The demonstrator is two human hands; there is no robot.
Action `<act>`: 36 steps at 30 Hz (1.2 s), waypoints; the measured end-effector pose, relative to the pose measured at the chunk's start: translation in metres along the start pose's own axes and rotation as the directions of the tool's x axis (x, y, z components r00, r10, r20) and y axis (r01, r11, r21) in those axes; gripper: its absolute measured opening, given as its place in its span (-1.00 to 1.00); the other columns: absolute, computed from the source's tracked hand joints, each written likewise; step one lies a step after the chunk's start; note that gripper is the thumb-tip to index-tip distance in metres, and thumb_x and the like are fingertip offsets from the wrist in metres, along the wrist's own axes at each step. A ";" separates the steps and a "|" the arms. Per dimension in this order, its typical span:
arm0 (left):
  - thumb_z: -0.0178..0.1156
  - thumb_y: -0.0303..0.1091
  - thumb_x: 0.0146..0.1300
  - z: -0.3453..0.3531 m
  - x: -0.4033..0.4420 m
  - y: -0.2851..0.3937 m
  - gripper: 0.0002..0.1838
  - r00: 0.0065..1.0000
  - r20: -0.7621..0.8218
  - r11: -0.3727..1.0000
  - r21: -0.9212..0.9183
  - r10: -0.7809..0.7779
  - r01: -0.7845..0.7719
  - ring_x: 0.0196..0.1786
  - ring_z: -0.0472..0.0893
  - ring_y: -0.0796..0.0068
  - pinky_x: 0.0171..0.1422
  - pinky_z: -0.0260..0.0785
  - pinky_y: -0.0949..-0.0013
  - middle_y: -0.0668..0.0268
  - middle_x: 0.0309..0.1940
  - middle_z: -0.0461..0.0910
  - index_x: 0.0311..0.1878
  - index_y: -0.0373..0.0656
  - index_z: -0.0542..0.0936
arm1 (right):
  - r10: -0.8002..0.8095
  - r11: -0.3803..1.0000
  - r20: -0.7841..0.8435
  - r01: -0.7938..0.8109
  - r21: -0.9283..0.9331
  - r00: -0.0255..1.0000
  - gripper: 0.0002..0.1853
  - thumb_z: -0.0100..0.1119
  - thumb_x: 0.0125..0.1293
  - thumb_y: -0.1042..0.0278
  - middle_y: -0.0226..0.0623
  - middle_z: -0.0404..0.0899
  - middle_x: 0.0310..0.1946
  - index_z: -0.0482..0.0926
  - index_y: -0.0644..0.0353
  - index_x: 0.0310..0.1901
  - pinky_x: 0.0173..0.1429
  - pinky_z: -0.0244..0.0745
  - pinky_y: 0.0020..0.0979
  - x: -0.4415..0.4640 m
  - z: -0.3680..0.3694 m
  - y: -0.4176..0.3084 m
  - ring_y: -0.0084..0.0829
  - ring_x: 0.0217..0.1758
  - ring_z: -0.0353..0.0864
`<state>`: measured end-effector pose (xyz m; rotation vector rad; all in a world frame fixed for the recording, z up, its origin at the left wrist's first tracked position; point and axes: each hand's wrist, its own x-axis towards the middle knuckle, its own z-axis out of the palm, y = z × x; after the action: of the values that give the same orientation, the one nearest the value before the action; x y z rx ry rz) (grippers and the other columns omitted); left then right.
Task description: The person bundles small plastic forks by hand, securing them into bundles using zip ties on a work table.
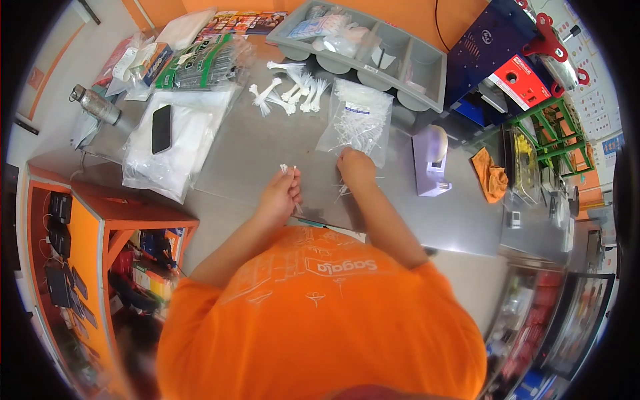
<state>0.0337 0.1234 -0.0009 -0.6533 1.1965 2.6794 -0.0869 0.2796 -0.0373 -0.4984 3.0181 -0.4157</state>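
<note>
My left hand [281, 189] is closed around a small bundle of thin white strips that look like cable ties [284, 169]; their heads poke out above the fist. My right hand [357, 168] is at the lower edge of a clear plastic bag [382, 111], its fingers pinched together. Whether they grip a strip or the bag is hidden. Many loose white cable ties [360, 133] lie inside the bag, and a few stick out beside my right wrist. Beyond my hands, several bundles of white cable ties [293, 90] rest on the metal table [267, 143].
At the back stands a grey divided bin [372, 71] holding plastic bags. A lilac tape dispenser [430, 163] and an orange cloth [490, 175] are on the right. To the left lie a phone [161, 129] on plastic packs, a green-labelled bag [197, 63] and a metal bottle [97, 105].
</note>
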 end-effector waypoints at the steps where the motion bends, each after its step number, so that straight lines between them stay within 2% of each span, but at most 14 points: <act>1: -0.09 -0.22 0.34 0.001 0.000 0.000 -0.86 1.000 0.002 1.000 -0.001 0.001 -0.001 -0.50 0.15 0.71 -0.37 0.07 0.56 0.54 -0.53 0.20 -0.25 -0.04 0.37 | -0.001 1.000 0.006 0.001 0.005 1.000 -0.86 0.00 0.08 0.38 -0.11 0.59 -0.43 0.51 0.24 -0.41 -0.27 0.52 -0.27 -0.001 -0.001 -0.001 -0.18 -0.34 0.62; 6: -0.08 -0.22 0.33 -0.003 -0.002 -0.004 -0.85 1.000 0.010 1.000 -0.012 0.015 -0.015 -0.51 0.15 0.74 -0.36 0.07 0.57 0.56 -0.52 0.20 -0.20 -0.06 0.38 | -0.027 1.000 0.041 0.027 0.000 0.999 -0.83 0.10 0.02 0.28 -0.13 0.58 -0.46 0.52 0.19 -0.43 -0.28 0.49 -0.26 -0.006 -0.001 -0.004 -0.22 -0.37 0.62; 8: -0.07 -0.21 0.33 -0.003 -0.002 -0.003 -0.84 1.000 -0.012 1.000 0.009 0.017 -0.016 -0.51 0.15 0.75 -0.36 0.07 0.57 0.56 -0.52 0.20 -0.18 -0.07 0.39 | -0.141 0.949 -0.072 0.155 0.275 0.987 -0.84 0.17 -0.01 0.26 -0.19 0.58 -0.48 0.51 0.14 -0.44 -0.33 0.46 -0.28 -0.013 -0.001 -0.006 -0.25 -0.42 0.60; 9: -0.07 -0.19 0.33 -0.003 -0.002 -0.003 -0.82 0.999 -0.031 0.999 0.034 0.010 -0.009 -0.52 0.15 0.76 -0.37 0.06 0.58 0.57 -0.53 0.20 -0.17 -0.08 0.39 | -0.148 0.949 -0.069 0.162 0.272 0.987 -0.84 0.17 -0.01 0.26 -0.19 0.58 -0.48 0.51 0.14 -0.44 -0.33 0.46 -0.28 -0.016 -0.003 -0.010 -0.25 -0.42 0.60; 11: -0.06 -0.17 0.33 -0.001 0.000 -0.004 -0.80 0.999 -0.041 0.998 0.061 0.016 -0.013 -0.52 0.15 0.76 -0.37 0.07 0.58 0.57 -0.53 0.20 -0.15 -0.08 0.40 | -0.157 0.813 -0.122 0.198 0.548 0.980 -0.84 0.21 -0.01 0.28 -0.23 0.56 -0.52 0.51 0.12 -0.41 -0.37 0.43 -0.29 -0.026 -0.013 -0.024 -0.27 -0.47 0.56; 15: -0.06 -0.12 0.33 -0.001 0.012 -0.017 -0.77 0.996 0.068 0.990 0.126 0.062 -0.070 -0.53 0.19 0.75 -0.37 0.10 0.57 0.56 -0.52 0.26 -0.18 -0.07 0.42 | -0.246 0.655 -0.124 0.259 0.710 0.961 -0.85 0.21 0.03 0.32 -0.24 0.54 -0.51 0.53 0.13 -0.35 -0.40 0.41 -0.34 -0.046 -0.025 -0.050 -0.27 -0.48 0.54; 19: -0.07 -0.10 0.33 -0.006 0.016 -0.024 -0.78 0.991 0.053 0.990 0.066 0.124 -0.128 -0.51 0.24 0.70 -0.34 0.14 0.55 0.54 -0.50 0.29 -0.25 -0.04 0.42 | -0.317 0.701 -0.140 0.331 0.632 0.938 -0.91 0.17 0.06 0.39 -0.24 0.54 -0.50 0.53 0.14 -0.38 -0.40 0.42 -0.37 -0.063 -0.029 -0.049 -0.29 -0.49 0.54; 21: -0.09 -0.09 0.34 -0.007 0.011 -0.016 -0.77 0.961 -0.227 0.981 0.146 0.160 -0.129 -0.49 0.27 0.66 -0.32 0.19 0.53 0.52 -0.52 0.29 -0.30 -0.02 0.40 | -0.283 0.705 -0.241 0.372 0.603 0.928 -0.91 0.17 0.05 0.39 -0.25 0.53 -0.51 0.53 0.16 -0.39 -0.40 0.41 -0.36 -0.070 -0.025 -0.029 -0.29 -0.50 0.53; 22: -0.09 -0.09 0.34 -0.007 0.011 -0.012 -0.77 0.964 -0.219 0.981 0.151 0.151 -0.119 -0.49 0.27 0.66 -0.32 0.19 0.53 0.52 -0.52 0.29 -0.30 -0.02 0.40 | -0.267 0.708 -0.341 0.423 0.565 0.901 -0.92 0.18 0.05 0.40 -0.25 0.52 -0.53 0.53 0.18 -0.40 -0.40 0.41 -0.36 -0.072 -0.023 -0.017 -0.28 -0.52 0.52; 24: -0.13 -0.10 0.36 -0.008 0.011 -0.006 -0.76 0.922 -0.346 0.983 0.007 0.172 -0.181 -0.49 0.26 0.65 -0.34 0.18 0.52 0.51 -0.53 0.27 -0.33 -0.02 0.37 | -0.048 0.793 -0.415 0.287 0.537 0.909 -0.92 0.19 0.04 0.40 -0.26 0.50 -0.55 0.53 0.19 -0.43 -0.40 0.40 -0.32 -0.073 -0.028 0.017 -0.28 -0.53 0.51; 26: -0.14 -0.11 0.36 -0.015 0.006 -0.001 -0.76 0.958 -0.256 0.988 -0.051 0.128 -0.146 -0.51 0.24 0.66 -0.37 0.15 0.53 0.51 -0.55 0.25 -0.34 -0.02 0.35 | 0.105 0.881 -0.350 0.075 0.466 0.931 -0.91 0.20 0.04 0.37 -0.27 0.50 -0.51 0.55 0.17 -0.42 -0.33 0.38 -0.28 -0.073 -0.026 0.055 -0.29 -0.44 0.52; 27: -0.15 -0.12 0.37 -0.019 0.004 0.000 -0.76 0.982 -0.162 0.988 -0.105 0.094 -0.112 -0.53 0.21 0.66 -0.41 0.13 0.54 0.52 -0.57 0.22 -0.35 -0.03 0.34 | 0.111 0.881 -0.346 0.069 0.468 0.932 -0.91 0.20 0.04 0.37 -0.27 0.50 -0.51 0.55 0.17 -0.42 -0.33 0.38 -0.28 -0.074 -0.027 0.059 -0.29 -0.44 0.52; 29: -0.16 -0.13 0.37 -0.026 0.005 -0.004 -0.76 0.989 -0.122 0.990 -0.102 0.087 -0.100 -0.56 0.17 0.68 -0.43 0.10 0.55 0.53 -0.58 0.20 -0.35 -0.03 0.33 | 0.081 0.972 -0.194 -0.034 0.233 0.978 -0.90 0.20 0.04 0.32 -0.33 0.51 -0.45 0.56 0.13 -0.43 -0.24 0.35 -0.26 -0.076 -0.030 0.064 -0.32 -0.32 0.52; 36: -0.17 -0.14 0.38 -0.012 0.002 -0.001 -0.76 0.997 -0.063 0.993 -0.105 0.041 -0.048 -0.62 0.09 0.71 -0.48 0.04 0.57 0.55 -0.63 0.13 -0.35 -0.05 0.33 | 0.075 0.996 -0.210 -0.066 0.052 0.975 -0.92 0.21 -0.03 0.34 -0.42 0.51 -0.44 0.52 0.07 -0.49 -0.18 0.32 -0.24 -0.070 -0.024 0.047 -0.36 -0.26 0.51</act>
<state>0.0363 0.1152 -0.0090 -0.7370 1.1009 2.7956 -0.0376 0.3511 -0.0262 -0.3639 3.2090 -0.5647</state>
